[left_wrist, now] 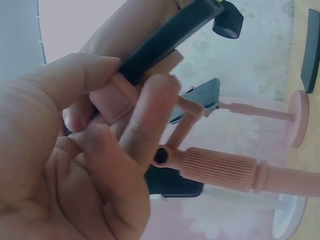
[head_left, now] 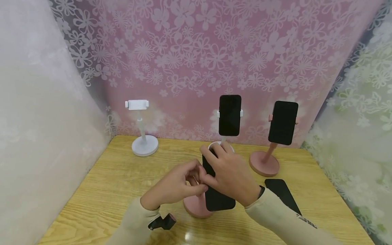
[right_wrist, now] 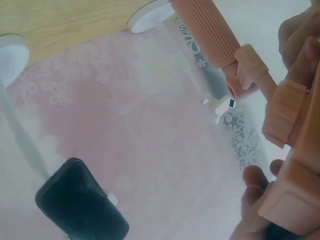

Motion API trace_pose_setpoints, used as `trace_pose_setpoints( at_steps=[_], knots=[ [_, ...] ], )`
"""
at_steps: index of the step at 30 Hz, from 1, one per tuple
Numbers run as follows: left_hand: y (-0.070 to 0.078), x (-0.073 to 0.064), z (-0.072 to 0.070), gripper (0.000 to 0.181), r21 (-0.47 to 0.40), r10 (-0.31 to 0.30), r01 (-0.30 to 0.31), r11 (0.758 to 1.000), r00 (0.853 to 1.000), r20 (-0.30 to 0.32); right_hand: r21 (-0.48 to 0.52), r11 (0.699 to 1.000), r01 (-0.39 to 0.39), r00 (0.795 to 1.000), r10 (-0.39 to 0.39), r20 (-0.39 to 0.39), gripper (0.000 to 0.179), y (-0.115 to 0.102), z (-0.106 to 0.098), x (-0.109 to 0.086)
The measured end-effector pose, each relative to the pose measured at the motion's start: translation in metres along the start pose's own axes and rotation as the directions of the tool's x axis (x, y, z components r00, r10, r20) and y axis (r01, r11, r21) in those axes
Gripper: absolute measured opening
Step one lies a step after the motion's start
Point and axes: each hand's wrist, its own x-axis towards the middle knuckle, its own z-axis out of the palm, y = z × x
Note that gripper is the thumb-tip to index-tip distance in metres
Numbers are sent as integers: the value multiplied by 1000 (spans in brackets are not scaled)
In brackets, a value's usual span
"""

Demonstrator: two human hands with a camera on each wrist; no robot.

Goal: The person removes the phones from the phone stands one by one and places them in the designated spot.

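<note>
My right hand (head_left: 231, 173) holds a black smartphone (head_left: 218, 200), fingers over its top edge and thumb at its left side. The phone is upright and slightly tilted at the holder of a pink phone stand (head_left: 196, 208), whose base rests on the table. At the holder's side, my left hand (head_left: 176, 183) pinches the pink clamp (left_wrist: 114, 97) between thumb and fingers, against the phone's edge. The stand's ribbed pole (left_wrist: 217, 169) and hinged arm show in the left wrist view. In the right wrist view, the holder's back (right_wrist: 295, 195) partly hides the fingers.
Behind, a white stand (head_left: 145, 145) has a bare holder. Another white stand carries a phone (head_left: 230, 115), and a second pink stand (head_left: 264, 164) carries another phone (head_left: 283, 122). One more phone (head_left: 283, 194) lies flat on the wooden table (head_left: 101, 190) beside my right forearm.
</note>
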Motion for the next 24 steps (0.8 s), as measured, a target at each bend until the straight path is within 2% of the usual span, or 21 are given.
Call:
trace_pose_setpoints(
  at_steps=[4, 9, 18, 24],
  knots=[
    [-7, 1, 3, 16, -62, 63, -63, 996, 998, 0, 28, 1000, -3, 999, 4, -40, 36, 0, 3, -1],
    [-15, 0, 8, 12, -97, 95, -97, 991, 995, -27, 66, 997, -29, 998, 32, -50, 38, 0, 6, -3],
    [-19, 2, 13, 17, -113, 63, -67, 991, 997, -36, 93, 994, -58, 996, 64, -65, 39, 1, 8, -9],
    [-18, 2, 11, 17, -76, 49, -53, 996, 998, -51, 99, 993, -58, 996, 64, -66, 43, 2, 10, -6]
  ],
)
